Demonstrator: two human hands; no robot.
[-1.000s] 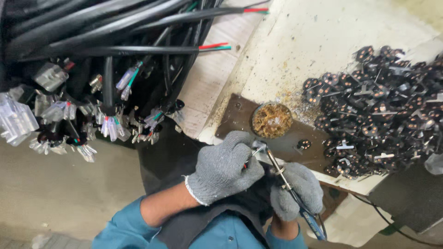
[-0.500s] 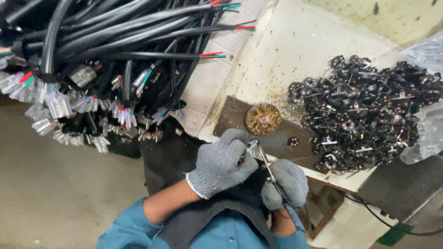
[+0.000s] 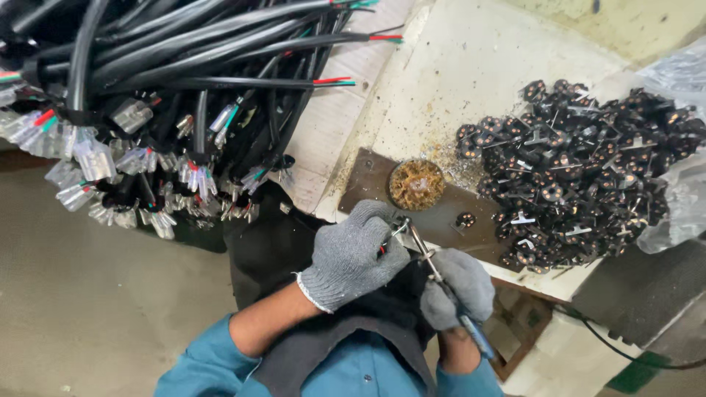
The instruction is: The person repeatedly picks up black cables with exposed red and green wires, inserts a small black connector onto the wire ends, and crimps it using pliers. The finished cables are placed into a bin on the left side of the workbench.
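My left hand, in a grey knit glove, pinches a small connector with red and green wire ends just below the brown plate. My right hand, also gloved, grips a soldering iron with a blue handle. Its metal tip touches the piece in my left hand. Just beyond my hands, a round brass wool tip cleaner sits on the plate.
A heap of small black parts with metal pins lies on the pale, stained bench, partly on a clear plastic bag. A thick bundle of black cables with clear-sleeved terminals hangs at the left. A black cord runs at lower right.
The view has shifted, so the bench and the parts heap sit further left in frame. My hands stay together, iron tip against the held piece.
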